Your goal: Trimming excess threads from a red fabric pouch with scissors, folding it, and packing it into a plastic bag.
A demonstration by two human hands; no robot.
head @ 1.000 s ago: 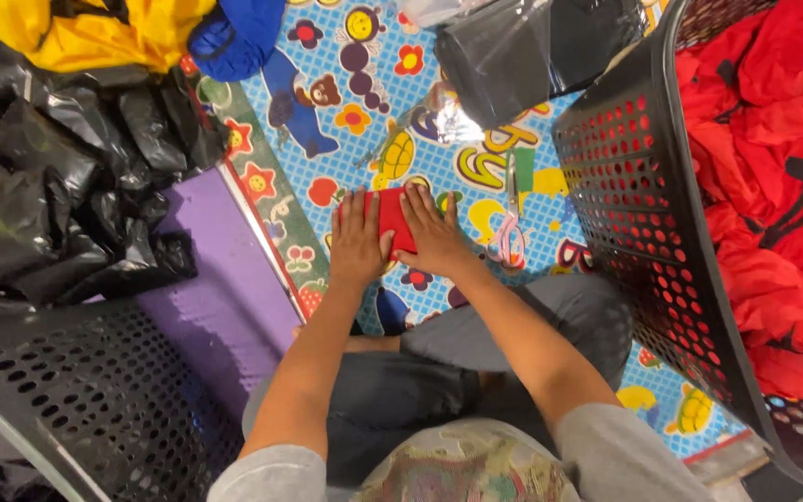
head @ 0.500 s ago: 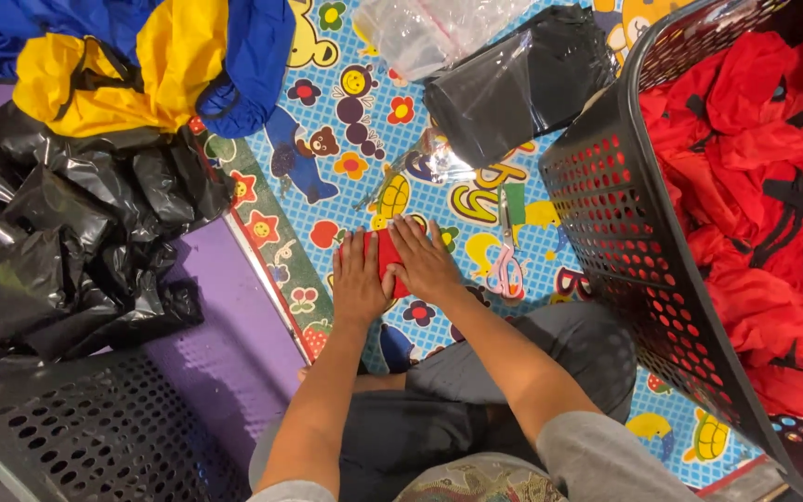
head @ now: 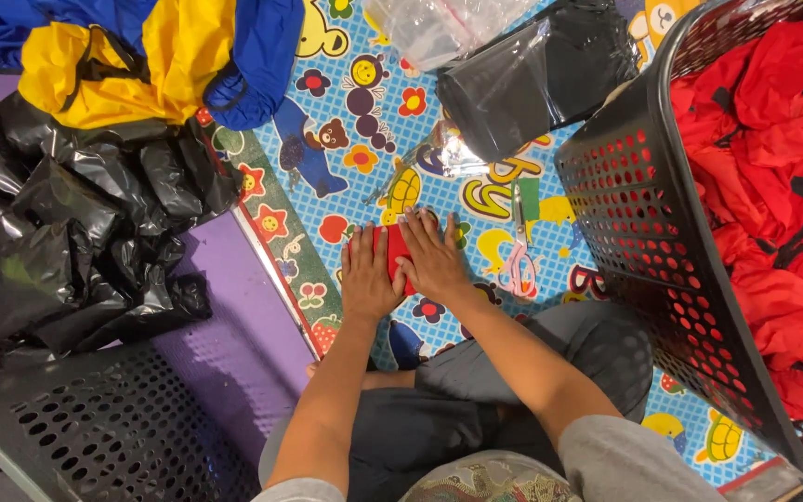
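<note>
A small folded red cloth (head: 393, 249) lies on the colourful cartoon play mat (head: 364, 139). Both my hands press flat on it. My left hand (head: 367, 275) covers its left side with fingers spread. My right hand (head: 432, 256) lies over its right side, fingers pointing away from me. Only a strip of red shows between the two hands. I sit cross-legged in grey trousers just behind the cloth.
A black perforated basket (head: 638, 223) full of red garments (head: 773, 186) stands to the right. Scissors (head: 519, 251) lie beside my right hand. Black plastic bags (head: 67, 223) are heaped at left, a blue and yellow garment (head: 151, 56) above, bagged dark items (head: 532, 79) ahead, another black basket (head: 95, 437) at lower left.
My hands stay pressed on the red cloth. The head camera has shifted, so the scene sits lower and more of the blue and yellow garment shows.
</note>
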